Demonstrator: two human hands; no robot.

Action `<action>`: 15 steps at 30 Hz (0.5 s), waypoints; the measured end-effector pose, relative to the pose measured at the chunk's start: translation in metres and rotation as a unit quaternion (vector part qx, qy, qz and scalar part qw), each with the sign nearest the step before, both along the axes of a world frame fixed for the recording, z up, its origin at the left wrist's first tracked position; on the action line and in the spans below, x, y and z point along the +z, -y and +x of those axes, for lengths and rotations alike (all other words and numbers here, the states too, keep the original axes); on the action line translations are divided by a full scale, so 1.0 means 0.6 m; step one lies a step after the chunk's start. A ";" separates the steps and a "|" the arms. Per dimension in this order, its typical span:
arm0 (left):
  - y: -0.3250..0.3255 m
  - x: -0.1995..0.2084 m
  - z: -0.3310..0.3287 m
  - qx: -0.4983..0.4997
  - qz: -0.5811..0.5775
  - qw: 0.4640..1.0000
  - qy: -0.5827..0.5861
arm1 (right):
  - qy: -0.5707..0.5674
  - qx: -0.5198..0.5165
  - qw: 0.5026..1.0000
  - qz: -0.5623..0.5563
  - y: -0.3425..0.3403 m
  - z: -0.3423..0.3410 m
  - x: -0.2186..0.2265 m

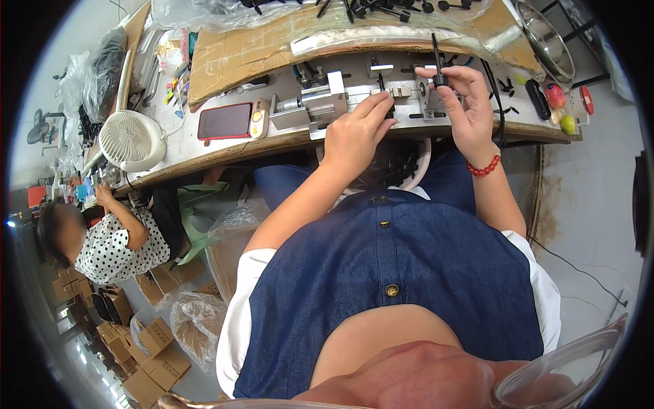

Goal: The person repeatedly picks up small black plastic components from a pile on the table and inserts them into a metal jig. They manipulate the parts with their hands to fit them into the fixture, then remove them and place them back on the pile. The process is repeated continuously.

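Holding a black knob-ended rod (437, 63) upright in the right hand (470, 109), pinching the thick lower end between thumb and fingertips while spreading the remaining fingers loosely, near the right end of a metal fixture (327, 99) on the desk (180, 146). Bending the left hand (354, 134) over the fixture's middle, drawing fingers and thumb close about a dark piece (390, 109); not revealing whether gripping it or only resting against it. Probably tending the dark piece at the fixture while handling the rod apart from it, without showing whether loading or unloading. Probably calling next for a light, well-aimed pinch on the rod and for fingertips clear of the metal blocks. Hiding much of the dark piece and the fixture's middle behind the left fingers; leaving unclear, from overhead, whether rod and fixture are touching. Looking outward, finding a phone (225, 121) left of the fixture, a white fan (131, 140) farther left, and similar black parts (395, 10) heaped beyond the cardboard's (238, 71) near edge, being cut off by the upper border and blurring together too much for counting.
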State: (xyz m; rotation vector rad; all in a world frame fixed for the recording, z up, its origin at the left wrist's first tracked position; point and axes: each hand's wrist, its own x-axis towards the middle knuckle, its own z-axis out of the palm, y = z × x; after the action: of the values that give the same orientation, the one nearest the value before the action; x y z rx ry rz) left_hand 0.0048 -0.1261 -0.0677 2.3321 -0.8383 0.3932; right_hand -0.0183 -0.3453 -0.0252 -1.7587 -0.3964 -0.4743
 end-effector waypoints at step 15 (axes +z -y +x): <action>0.001 -0.007 0.003 -0.005 -0.019 0.999 0.025 | -0.057 -0.039 0.995 -0.071 0.017 -0.038 -0.025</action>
State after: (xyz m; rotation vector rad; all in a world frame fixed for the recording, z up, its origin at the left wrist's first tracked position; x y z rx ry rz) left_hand 0.0066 -0.1268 -0.0721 2.2905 -0.8601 0.4613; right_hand -0.0412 -0.3555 -0.0405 -1.9352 -0.2879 -0.4071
